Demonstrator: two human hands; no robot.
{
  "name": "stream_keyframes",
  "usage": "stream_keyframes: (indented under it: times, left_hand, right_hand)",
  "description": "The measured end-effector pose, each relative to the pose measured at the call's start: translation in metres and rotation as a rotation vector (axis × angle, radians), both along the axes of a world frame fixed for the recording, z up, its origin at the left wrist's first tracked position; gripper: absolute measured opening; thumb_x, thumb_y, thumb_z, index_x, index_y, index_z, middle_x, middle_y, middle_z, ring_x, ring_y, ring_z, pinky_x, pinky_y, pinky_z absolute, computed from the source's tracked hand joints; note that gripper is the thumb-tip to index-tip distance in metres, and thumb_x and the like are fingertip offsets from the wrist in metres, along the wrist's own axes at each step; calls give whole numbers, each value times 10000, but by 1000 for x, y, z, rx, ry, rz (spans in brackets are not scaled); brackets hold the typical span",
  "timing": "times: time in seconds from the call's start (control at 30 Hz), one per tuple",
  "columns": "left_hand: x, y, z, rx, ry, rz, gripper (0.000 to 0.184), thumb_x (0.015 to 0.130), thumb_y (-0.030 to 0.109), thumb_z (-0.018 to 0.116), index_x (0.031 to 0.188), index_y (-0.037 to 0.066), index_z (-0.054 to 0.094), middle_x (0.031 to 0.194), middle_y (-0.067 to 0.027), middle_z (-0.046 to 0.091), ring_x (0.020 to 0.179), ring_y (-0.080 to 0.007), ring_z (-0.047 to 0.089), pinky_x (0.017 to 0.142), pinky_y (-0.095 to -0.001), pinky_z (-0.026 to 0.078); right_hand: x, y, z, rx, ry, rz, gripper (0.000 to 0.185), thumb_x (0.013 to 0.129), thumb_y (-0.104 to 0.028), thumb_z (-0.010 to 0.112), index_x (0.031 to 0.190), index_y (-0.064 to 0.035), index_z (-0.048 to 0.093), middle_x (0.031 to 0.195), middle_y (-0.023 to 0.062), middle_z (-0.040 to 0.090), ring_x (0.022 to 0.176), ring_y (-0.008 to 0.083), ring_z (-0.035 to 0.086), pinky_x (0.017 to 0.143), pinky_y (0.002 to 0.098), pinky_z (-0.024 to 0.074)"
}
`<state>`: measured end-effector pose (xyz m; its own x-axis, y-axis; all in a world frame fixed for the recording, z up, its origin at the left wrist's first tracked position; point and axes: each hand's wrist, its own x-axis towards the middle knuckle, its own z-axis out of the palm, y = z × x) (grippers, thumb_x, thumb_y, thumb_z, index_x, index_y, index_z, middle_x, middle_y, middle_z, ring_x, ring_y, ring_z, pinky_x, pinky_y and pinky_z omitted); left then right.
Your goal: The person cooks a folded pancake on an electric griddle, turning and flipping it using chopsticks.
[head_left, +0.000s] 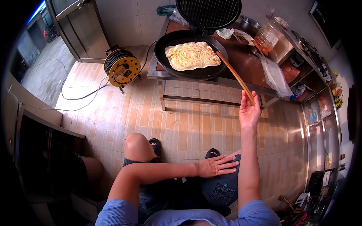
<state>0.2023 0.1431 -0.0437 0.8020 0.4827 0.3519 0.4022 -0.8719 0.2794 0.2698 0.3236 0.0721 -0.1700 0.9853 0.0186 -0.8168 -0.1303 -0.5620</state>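
Note:
My right hand [250, 110] reaches forward, its fingers closed around the lower end of long wooden chopsticks [235, 74]. Their far tips meet the right edge of a flat, pale golden flatbread [193, 55]. The flatbread lies in a round black electric griddle [163, 56], whose ridged lid [208, 13] stands raised at the back. My left hand [217, 166] rests flat on my right thigh, fingers spread, holding nothing.
The griddle sits on a metal-framed table [241, 56]. To its right are a plastic bag [273, 75], a large clear jar [268, 35] and a plate [243, 37]. A yellow cable reel [122, 67] stands on the floor, its cords trailing. Shelves [316, 113] line the right side.

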Motion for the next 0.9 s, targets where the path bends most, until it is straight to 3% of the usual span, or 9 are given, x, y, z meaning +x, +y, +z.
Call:
stream_keyframes:
  times: [0.23, 0.33, 0.43, 0.57, 0.6, 0.73, 0.87, 0.9]
  left_hand:
    - [1, -1, -1, 13, 4, 17, 580, 847, 162, 344, 1384, 157, 124, 1469, -89, 49, 1352, -287, 65, 1083, -435, 149]
    - [0, 1, -1, -37, -9, -2, 591, 842, 165, 356, 1385, 156, 124, 1470, -89, 49, 1352, -284, 68, 1082, -434, 153]
    - [1, 3, -1, 7, -15, 13, 600, 836, 166, 367, 1386, 158, 127, 1470, -88, 53, 1351, -283, 75, 1081, -430, 160]
    - [2, 5, -5, 82, -40, 30, 597, 831, 174, 378, 1382, 155, 148, 1469, -90, 59, 1350, -281, 85, 1078, -426, 173]
    - [3, 5, -8, 83, -27, 28, 595, 831, 173, 376, 1381, 154, 150, 1469, -89, 58, 1350, -280, 84, 1078, -426, 174]
    - [1, 3, -5, 64, -12, 25, 586, 832, 161, 371, 1377, 151, 158, 1470, -85, 56, 1352, -276, 79, 1077, -426, 175]
    - [-1, 1, -6, 48, -50, 21, 575, 833, 151, 366, 1372, 149, 167, 1471, -78, 53, 1353, -270, 77, 1078, -427, 168]
    - [-2, 1, -7, 58, -42, 24, 575, 832, 152, 366, 1372, 148, 168, 1472, -77, 52, 1353, -269, 77, 1078, -428, 165]
  right_hand:
    - [-4, -3, 6, 98, -148, -16, 219, 907, -182, 474, 1009, -4, 549, 993, 163, 591, 930, 232, 609, 753, 250, 531]
    - [-19, -12, 29, 448, -574, -73, 218, 904, -183, 480, 996, -9, 573, 975, 122, 598, 877, 190, 615, 741, 228, 513]
    - [-37, -16, 69, 671, -894, 121, 190, 894, -159, 493, 956, -18, 604, 947, 74, 603, 838, 150, 602, 727, 222, 500]
    - [-78, -13, 92, 1286, -1268, 76, 141, 834, -101, 544, 933, -45, 627, 901, 80, 609, 827, 173, 597, 700, 268, 486]
    - [-89, -13, 89, 1443, -1274, 2, 140, 808, -87, 556, 924, -58, 628, 913, 95, 595, 817, 211, 601, 698, 286, 484]
    - [-123, -20, 64, 1573, -1301, -46, 130, 788, -57, 567, 908, -55, 616, 907, 98, 581, 804, 263, 596, 701, 314, 491]
    - [-149, -7, 35, 1860, -1340, -185, 114, 765, -25, 592, 877, -40, 610, 891, 104, 588, 765, 255, 604, 682, 319, 492]
    - [-153, -3, 34, 1764, -1284, -215, 93, 772, -33, 589, 862, -35, 613, 871, 103, 597, 758, 254, 605, 677, 313, 489]
